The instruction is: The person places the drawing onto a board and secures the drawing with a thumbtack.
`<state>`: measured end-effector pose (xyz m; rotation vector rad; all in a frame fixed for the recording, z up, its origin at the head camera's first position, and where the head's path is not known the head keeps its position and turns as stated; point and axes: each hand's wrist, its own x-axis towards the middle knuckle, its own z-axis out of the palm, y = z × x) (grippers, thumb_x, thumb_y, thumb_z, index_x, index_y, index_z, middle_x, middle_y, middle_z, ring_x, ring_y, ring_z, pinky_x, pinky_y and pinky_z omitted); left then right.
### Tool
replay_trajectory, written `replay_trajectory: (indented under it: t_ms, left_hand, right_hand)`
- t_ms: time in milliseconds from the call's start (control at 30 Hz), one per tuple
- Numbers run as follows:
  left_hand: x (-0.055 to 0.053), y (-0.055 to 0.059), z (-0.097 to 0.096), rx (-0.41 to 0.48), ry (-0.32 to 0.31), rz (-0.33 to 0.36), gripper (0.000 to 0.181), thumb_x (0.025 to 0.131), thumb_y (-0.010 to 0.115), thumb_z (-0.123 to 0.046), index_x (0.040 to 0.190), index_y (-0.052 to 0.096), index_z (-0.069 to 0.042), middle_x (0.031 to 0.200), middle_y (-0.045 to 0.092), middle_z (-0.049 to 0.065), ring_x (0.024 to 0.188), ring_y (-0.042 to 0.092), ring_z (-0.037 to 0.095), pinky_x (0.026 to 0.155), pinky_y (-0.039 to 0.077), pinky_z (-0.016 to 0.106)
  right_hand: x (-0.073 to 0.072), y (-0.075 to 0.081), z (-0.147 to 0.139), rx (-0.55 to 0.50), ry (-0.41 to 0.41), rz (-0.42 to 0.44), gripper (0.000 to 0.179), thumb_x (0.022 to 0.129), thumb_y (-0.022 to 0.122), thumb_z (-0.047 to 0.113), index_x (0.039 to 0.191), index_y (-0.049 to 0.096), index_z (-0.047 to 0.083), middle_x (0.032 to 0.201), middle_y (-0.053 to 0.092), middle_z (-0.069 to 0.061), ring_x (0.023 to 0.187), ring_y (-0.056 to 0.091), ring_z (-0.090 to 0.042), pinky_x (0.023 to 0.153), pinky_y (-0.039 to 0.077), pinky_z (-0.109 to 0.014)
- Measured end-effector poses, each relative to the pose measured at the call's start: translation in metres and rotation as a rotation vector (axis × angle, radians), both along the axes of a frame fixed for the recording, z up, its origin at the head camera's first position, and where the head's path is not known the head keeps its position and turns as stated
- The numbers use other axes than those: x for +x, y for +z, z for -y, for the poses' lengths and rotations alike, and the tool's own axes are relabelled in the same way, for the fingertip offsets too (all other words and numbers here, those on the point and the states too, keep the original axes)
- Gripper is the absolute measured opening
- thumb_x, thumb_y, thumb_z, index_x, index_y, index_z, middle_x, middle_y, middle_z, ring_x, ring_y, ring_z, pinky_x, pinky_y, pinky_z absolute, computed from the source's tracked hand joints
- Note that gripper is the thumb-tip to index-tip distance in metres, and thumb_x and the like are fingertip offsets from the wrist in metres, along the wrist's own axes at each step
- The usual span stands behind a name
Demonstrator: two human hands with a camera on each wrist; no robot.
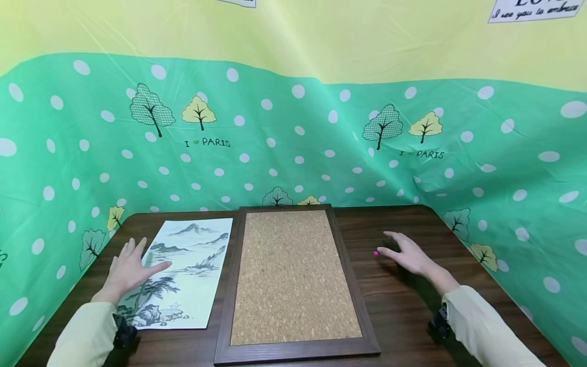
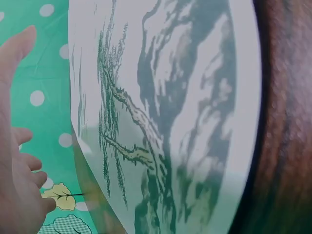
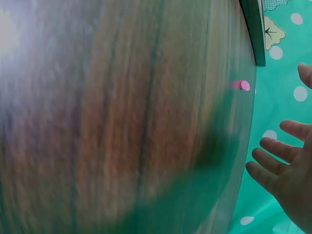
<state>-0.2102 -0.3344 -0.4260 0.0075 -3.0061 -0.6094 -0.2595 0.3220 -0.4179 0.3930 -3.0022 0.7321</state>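
Observation:
A sheet of paper with an ink landscape painting [image 1: 192, 265] lies on the left of the table. My left hand [image 1: 127, 270] is over its left edge, fingers spread and thumb reaching across the sheet, with nothing gripped. Right of the paper lies a cork board [image 1: 293, 280] in a dark wooden frame [image 1: 295, 349]. On the other side, my right hand [image 1: 410, 255] hovers above the table with its fingers extended and holds nothing. Just off its fingertips, a small pink pushpin [image 3: 244, 85] rests on the wood; the head view shows it only as a pink dot.
The dark wooden table [image 1: 367, 224] has a grained top. A green and yellow curtain [image 1: 293, 132] with white dots and printed trees hangs behind it and along both sides. A black wrist strap [image 1: 123, 331] circles the left sleeve's cuff; another [image 1: 440, 321] is on the right.

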Motion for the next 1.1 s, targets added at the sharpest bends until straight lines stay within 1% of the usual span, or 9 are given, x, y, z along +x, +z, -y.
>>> replay_trajectory:
  t_ms: [167,267,433,600,700,833,900,1000,1100]
  left_hand:
    - [0.002,0.001,0.004,0.064,0.018,0.066,0.109,0.078,0.054,-0.062,0.139,0.004,0.013,0.137,0.003,0.043,0.124,0.005,0.057,0.091,0.013,0.070]
    - [0.003,-0.001,0.007,0.088,0.037,0.091,0.110,0.079,0.054,-0.061,0.139,0.000,0.013,0.137,0.004,0.042,0.123,0.007,0.058,0.090,0.017,0.069]
    - [0.003,-0.003,0.012,0.120,0.072,0.107,0.112,0.078,0.055,-0.062,0.138,0.000,0.015,0.135,0.010,0.043,0.121,0.011,0.058,0.090,0.018,0.068]
    - [0.005,-0.004,0.015,0.148,0.091,0.141,0.111,0.078,0.056,-0.060,0.137,0.001,0.016,0.136,0.011,0.043,0.121,0.011,0.059,0.091,0.018,0.068]
    - [0.005,-0.003,0.015,0.150,0.101,0.165,0.109,0.079,0.056,-0.059,0.137,0.004,0.018,0.135,0.014,0.043,0.120,0.014,0.058,0.091,0.020,0.067]
    - [0.003,-0.003,0.015,0.131,0.114,0.182,0.108,0.078,0.057,-0.059,0.135,0.012,0.020,0.131,0.022,0.044,0.117,0.023,0.057,0.090,0.027,0.064]
    - [0.002,-0.003,0.016,0.115,0.117,0.178,0.105,0.078,0.060,-0.057,0.133,0.016,0.021,0.127,0.028,0.044,0.114,0.028,0.056,0.088,0.030,0.063]
    - [0.001,-0.002,0.016,0.090,0.121,0.170,0.098,0.077,0.064,-0.049,0.130,0.023,0.022,0.121,0.036,0.042,0.108,0.035,0.054,0.086,0.033,0.061]
    - [0.001,-0.001,0.016,0.076,0.127,0.162,0.089,0.077,0.067,-0.042,0.127,0.029,0.022,0.117,0.041,0.041,0.104,0.040,0.053,0.084,0.035,0.059]
  right_hand:
    - [0.001,-0.004,0.001,-0.065,-0.002,0.011,0.067,0.089,0.052,0.042,0.133,0.036,-0.006,0.128,0.042,-0.031,0.112,0.043,-0.044,0.087,0.036,-0.056]
    - [0.001,-0.005,0.003,-0.088,-0.008,0.014,0.064,0.089,0.053,0.038,0.133,0.037,-0.006,0.124,0.045,-0.030,0.106,0.048,-0.041,0.083,0.040,-0.053]
    - [0.001,-0.006,0.005,-0.145,-0.013,0.034,0.059,0.090,0.055,0.032,0.131,0.038,-0.007,0.113,0.052,-0.026,0.094,0.054,-0.033,0.074,0.044,-0.045]
    - [-0.001,-0.007,0.009,-0.213,-0.031,0.074,0.057,0.089,0.057,0.030,0.129,0.040,-0.007,0.101,0.056,-0.017,0.087,0.056,-0.026,0.067,0.044,-0.034]
    - [-0.001,-0.007,0.011,-0.251,-0.044,0.104,0.056,0.089,0.057,0.030,0.127,0.042,-0.008,0.092,0.055,-0.013,0.076,0.053,-0.021,0.060,0.042,-0.029]
    - [-0.002,-0.007,0.012,-0.301,-0.057,0.142,0.058,0.089,0.058,0.031,0.126,0.041,-0.010,0.085,0.052,-0.011,0.064,0.049,-0.019,0.054,0.043,-0.029]
    - [-0.003,-0.009,0.012,-0.317,-0.062,0.155,0.058,0.089,0.057,0.033,0.126,0.042,-0.010,0.083,0.052,-0.011,0.062,0.049,-0.018,0.054,0.045,-0.029]
    - [-0.005,-0.011,0.012,-0.329,-0.061,0.169,0.056,0.089,0.057,0.033,0.123,0.044,-0.011,0.083,0.055,-0.012,0.064,0.051,-0.017,0.056,0.046,-0.029]
    - [-0.008,-0.013,0.014,-0.341,-0.070,0.183,0.053,0.090,0.056,0.032,0.119,0.048,-0.010,0.085,0.058,-0.012,0.066,0.052,-0.017,0.056,0.047,-0.028]
